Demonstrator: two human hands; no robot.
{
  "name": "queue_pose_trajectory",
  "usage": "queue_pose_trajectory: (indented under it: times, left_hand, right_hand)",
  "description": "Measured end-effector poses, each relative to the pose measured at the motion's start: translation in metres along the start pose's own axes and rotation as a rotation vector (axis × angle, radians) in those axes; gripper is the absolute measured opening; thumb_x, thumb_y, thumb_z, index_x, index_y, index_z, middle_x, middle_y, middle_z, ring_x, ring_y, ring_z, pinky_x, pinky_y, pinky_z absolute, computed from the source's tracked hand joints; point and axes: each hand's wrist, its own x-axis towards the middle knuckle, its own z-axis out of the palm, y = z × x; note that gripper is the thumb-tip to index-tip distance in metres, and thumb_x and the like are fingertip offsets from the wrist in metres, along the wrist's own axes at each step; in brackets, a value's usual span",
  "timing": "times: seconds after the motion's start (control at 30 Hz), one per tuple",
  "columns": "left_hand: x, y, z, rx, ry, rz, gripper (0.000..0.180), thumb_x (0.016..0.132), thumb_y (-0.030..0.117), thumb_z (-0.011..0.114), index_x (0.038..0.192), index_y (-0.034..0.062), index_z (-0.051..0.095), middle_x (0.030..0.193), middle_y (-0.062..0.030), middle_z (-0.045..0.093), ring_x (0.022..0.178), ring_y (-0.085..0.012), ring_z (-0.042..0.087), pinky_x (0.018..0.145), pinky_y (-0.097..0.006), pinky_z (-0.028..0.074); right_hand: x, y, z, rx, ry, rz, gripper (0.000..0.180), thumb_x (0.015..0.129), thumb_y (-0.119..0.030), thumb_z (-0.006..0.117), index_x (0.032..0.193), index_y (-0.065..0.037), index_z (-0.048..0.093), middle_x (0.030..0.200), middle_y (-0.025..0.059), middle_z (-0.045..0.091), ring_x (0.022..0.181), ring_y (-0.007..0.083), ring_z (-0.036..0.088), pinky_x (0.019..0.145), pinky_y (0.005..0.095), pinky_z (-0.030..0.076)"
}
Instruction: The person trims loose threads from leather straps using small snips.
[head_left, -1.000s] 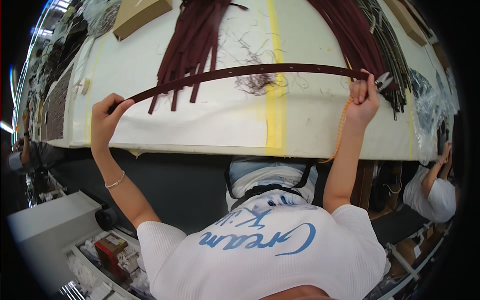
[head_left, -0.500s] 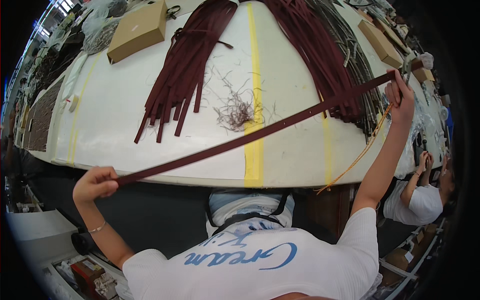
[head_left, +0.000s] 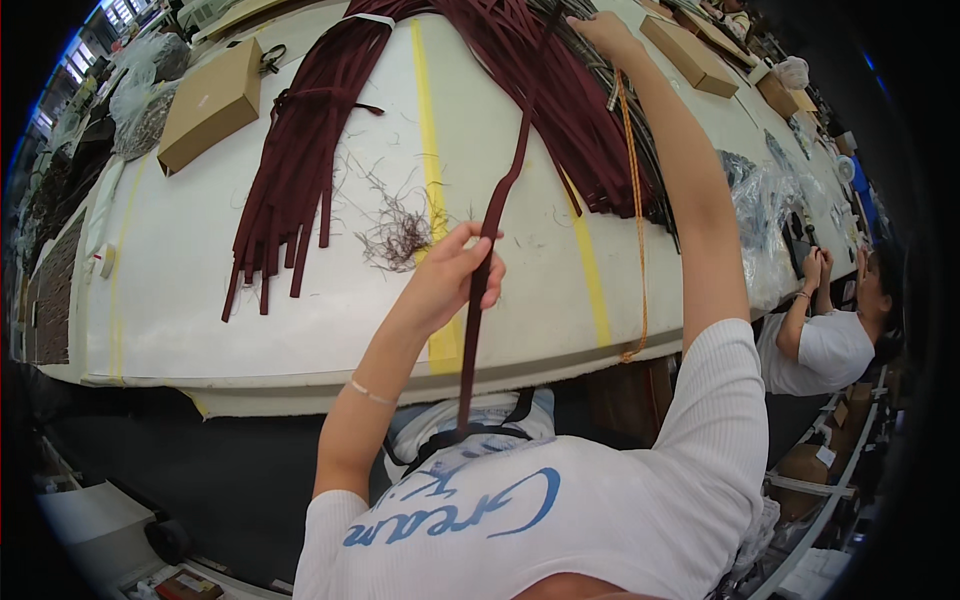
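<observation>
A long, narrow maroon strap [head_left: 512,178] runs from near my waist up past the far edge of the picture, with a bend midway. My left hand [head_left: 460,268] is closed around it, thumb on top, over the table's middle. My right hand [head_left: 603,38] is stretched far forward, fingers curled, its fingertips close beside the strap's upper part; whether they pinch it I cannot tell. From that hand hangs an orange cord [head_left: 632,190]; the tool on it is hidden in the grip. Two bundles of maroon straps [head_left: 290,170] [head_left: 590,150] lie on the table.
Loose thread scraps [head_left: 400,238] lie by a yellow tape line [head_left: 425,120] on the white table [head_left: 200,330]. Cardboard boxes stand at the far left [head_left: 208,105] and far right [head_left: 690,52]. Dark straps [head_left: 655,190] and clear plastic bags [head_left: 765,230] lie rightward, near a co-worker [head_left: 825,335].
The strap went from stretched nearly level across the table to upright in view. My left hand came right and forward along it; my right hand, with the orange cord, moved forward and left.
</observation>
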Motion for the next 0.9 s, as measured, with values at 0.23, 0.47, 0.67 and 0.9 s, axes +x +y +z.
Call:
queue_pose_trajectory:
  times: [0.23, 0.47, 0.67, 0.9]
  left_hand:
    - [0.072, -0.043, 0.003, -0.192, 0.119, -0.102, 0.021, 0.100, 0.008, 0.035, 0.117, -0.0028, 0.040, 0.096, -0.0172, 0.058, 0.089, -0.0276, 0.064, 0.081, -0.040, 0.056]
    - [0.104, -0.062, 0.013, -0.417, 0.213, -0.070, 0.023, 0.099, 0.004, 0.033, 0.120, -0.0062, 0.036, 0.107, -0.0229, 0.052, 0.104, -0.0363, 0.058, 0.096, -0.047, 0.052]
    - [0.134, -0.057, 0.016, -0.352, 0.207, 0.066, 0.022, 0.099, 0.002, 0.031, 0.119, -0.0069, 0.034, 0.106, -0.0251, 0.053, 0.105, -0.0372, 0.058, 0.096, -0.048, 0.052]
    - [0.142, -0.079, -0.014, 1.214, 0.388, 0.440, 0.036, 0.080, 0.019, 0.067, 0.110, -0.0003, 0.062, 0.102, -0.0123, 0.059, 0.090, -0.0252, 0.054, 0.081, -0.036, 0.047]
  right_hand:
    - [-0.243, 0.035, 0.031, 0.674, -0.152, 0.105, 0.033, 0.095, -0.030, 0.058, 0.090, 0.000, 0.070, 0.055, -0.0043, 0.046, 0.052, 0.0037, 0.040, 0.048, 0.0247, 0.031]
    - [-0.397, 0.005, 0.042, 0.850, -0.412, 0.453, 0.022, 0.089, -0.023, 0.067, 0.093, -0.002, 0.071, 0.065, -0.0002, 0.063, 0.048, 0.0009, 0.039, 0.044, 0.0194, 0.026]
    - [-0.403, 0.011, 0.038, 1.157, -0.457, 0.561, 0.024, 0.092, -0.024, 0.062, 0.094, 0.000, 0.068, 0.058, 0.0008, 0.059, 0.045, 0.0015, 0.041, 0.044, 0.0199, 0.029]
    - [-0.352, 0.044, 0.033, 1.378, -0.272, 0.596, 0.025, 0.095, -0.023, 0.057, 0.094, 0.001, 0.064, 0.055, 0.0000, 0.054, 0.040, 0.0046, 0.039, 0.039, 0.0209, 0.025]
